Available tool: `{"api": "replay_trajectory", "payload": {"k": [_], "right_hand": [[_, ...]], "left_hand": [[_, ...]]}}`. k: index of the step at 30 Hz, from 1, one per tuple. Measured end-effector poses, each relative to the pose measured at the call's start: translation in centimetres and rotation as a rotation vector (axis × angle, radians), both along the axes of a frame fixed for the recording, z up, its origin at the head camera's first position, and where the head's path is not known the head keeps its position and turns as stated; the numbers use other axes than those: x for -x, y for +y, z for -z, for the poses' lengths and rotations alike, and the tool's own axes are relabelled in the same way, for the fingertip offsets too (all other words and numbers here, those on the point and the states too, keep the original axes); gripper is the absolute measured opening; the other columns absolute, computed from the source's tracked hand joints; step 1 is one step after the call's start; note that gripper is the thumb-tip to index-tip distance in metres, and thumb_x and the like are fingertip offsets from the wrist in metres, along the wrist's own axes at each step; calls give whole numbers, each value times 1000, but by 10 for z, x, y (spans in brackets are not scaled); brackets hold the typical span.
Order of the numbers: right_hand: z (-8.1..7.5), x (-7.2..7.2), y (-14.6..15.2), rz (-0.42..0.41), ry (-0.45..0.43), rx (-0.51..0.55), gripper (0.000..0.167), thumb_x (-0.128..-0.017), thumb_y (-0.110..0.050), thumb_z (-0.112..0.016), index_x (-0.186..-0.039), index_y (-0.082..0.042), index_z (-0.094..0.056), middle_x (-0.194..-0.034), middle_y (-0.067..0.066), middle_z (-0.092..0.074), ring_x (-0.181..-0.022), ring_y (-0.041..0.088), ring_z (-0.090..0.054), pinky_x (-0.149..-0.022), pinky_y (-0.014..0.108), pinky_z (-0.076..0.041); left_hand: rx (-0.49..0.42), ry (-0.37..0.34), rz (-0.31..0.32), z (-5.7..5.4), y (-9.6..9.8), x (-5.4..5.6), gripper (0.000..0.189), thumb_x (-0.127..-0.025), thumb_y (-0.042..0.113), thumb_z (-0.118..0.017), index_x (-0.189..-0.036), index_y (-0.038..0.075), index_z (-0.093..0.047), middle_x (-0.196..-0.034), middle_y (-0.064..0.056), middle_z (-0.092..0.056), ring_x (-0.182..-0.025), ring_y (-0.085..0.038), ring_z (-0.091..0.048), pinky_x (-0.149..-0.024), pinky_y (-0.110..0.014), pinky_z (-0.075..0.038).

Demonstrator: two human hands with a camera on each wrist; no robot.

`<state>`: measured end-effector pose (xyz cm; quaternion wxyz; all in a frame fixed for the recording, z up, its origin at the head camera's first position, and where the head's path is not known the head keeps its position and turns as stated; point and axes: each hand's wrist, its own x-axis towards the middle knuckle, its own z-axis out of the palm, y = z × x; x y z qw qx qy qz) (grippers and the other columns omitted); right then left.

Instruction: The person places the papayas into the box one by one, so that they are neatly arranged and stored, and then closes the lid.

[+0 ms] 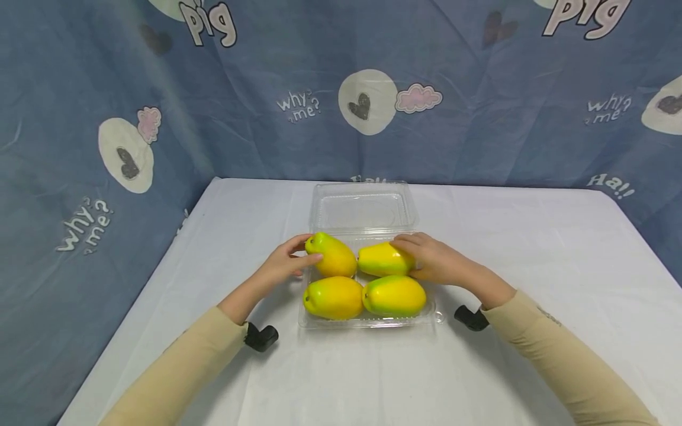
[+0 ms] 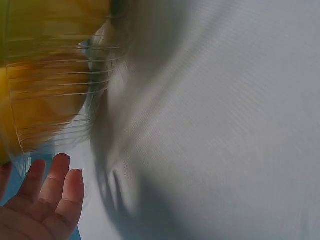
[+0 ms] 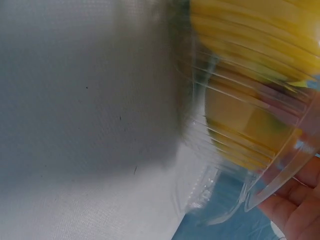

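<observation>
My left hand [image 1: 285, 260] grips the back-left papaya [image 1: 334, 255], thumb across its upper side and fingers at its far side. This papaya leans with its greenish narrow end toward the back left. Around the right end of the back-right papaya [image 1: 385, 260] curl the fingers of my right hand [image 1: 431, 257]. Two more yellow-green papayas, front-left [image 1: 334, 297] and front-right [image 1: 394, 296], lie side by side nearer me. All rest in a clear plastic clamshell box [image 1: 367, 323]. Through its ribbed wall [image 2: 55, 105], the left wrist view shows yellow fruit, with several left fingers outside.
The box's clear lid [image 1: 364, 207] is folded back toward the rear of the white-covered table [image 1: 533, 248]. A patterned blue cloth [image 1: 458, 148] hangs behind the table and along the left. Black wrist devices, left [image 1: 261, 338] and right [image 1: 471, 318], stick out beside the sleeves.
</observation>
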<state>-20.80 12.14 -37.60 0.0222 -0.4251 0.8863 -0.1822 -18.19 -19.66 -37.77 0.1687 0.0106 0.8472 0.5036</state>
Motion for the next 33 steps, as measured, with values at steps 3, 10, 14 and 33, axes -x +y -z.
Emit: {"api": "replay_trajectory", "payload": {"k": [3, 10, 14, 33], "right_hand": [[1, 1, 1, 15, -43, 54, 59, -74, -5, -73, -127, 4, -48, -130, 20, -49, -119, 37, -44, -99, 49, -35], [4, 1, 7, 68, -125, 138, 61, -76, -7, -71, -130, 3, -45, -133, 20, -47, -124, 38, -40, -103, 52, -29], [7, 1, 10, 87, -160, 168, 64, -77, -8, -71, -132, 4, -42, -136, 21, -44, -127, 38, -36, -106, 52, -23], [19, 2, 9, 80, -134, 231, 68, -73, -1, -71, -134, 2, -39, -135, 19, -42, -125, 37, -33, -103, 53, -24]], "left_hand": [[1, 13, -10, 6, 0, 2, 66, -84, 40, -62, -140, 16, -35, -134, -12, -44, -114, -29, -48, -83, -38, -49], [-5, 38, -36, 10, 0, 1, 62, -83, 40, -64, -136, 18, -40, -130, -9, -48, -107, -26, -52, -79, -35, -50], [-8, 37, -39, 14, -1, 0, 63, -82, 41, -65, -135, 18, -40, -132, -10, -47, -105, -26, -53, -80, -35, -49], [138, 145, 51, 20, 3, -5, 65, -79, 41, -68, -132, 15, -41, -133, -14, -46, -106, -30, -54, -87, -44, -46]]}}
